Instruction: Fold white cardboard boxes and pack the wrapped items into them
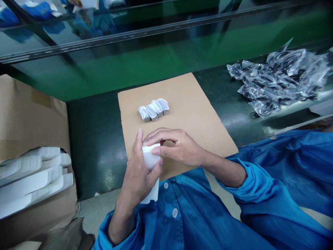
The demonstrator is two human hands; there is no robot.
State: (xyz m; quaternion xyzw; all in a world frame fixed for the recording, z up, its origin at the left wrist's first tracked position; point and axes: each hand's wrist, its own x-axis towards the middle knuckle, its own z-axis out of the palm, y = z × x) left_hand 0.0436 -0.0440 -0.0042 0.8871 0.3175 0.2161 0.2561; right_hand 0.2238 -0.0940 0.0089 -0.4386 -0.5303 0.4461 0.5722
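A narrow white carton (151,159) is held upright, slightly tilted, in front of my chest. My left hand (140,173) wraps round its sides, with the thumb across the front. At its upper end my right hand (177,146) grips the top edge, its thumb on the near face and its fingers over the far side. What is inside the carton cannot be seen. Beyond my hands, several small grey blocks wrapped in white film (154,109) lie in a row on a flat brown cardboard sheet (182,93).
At the left, an open brown cardboard box (33,111) holds stacks of flat white card pieces (39,173). Several clear plastic bags with dark contents (283,80) are piled at the right on the dark bench (96,139). A green panel (109,66) rises behind. Someone's blue clothing (293,159) is close on the right.
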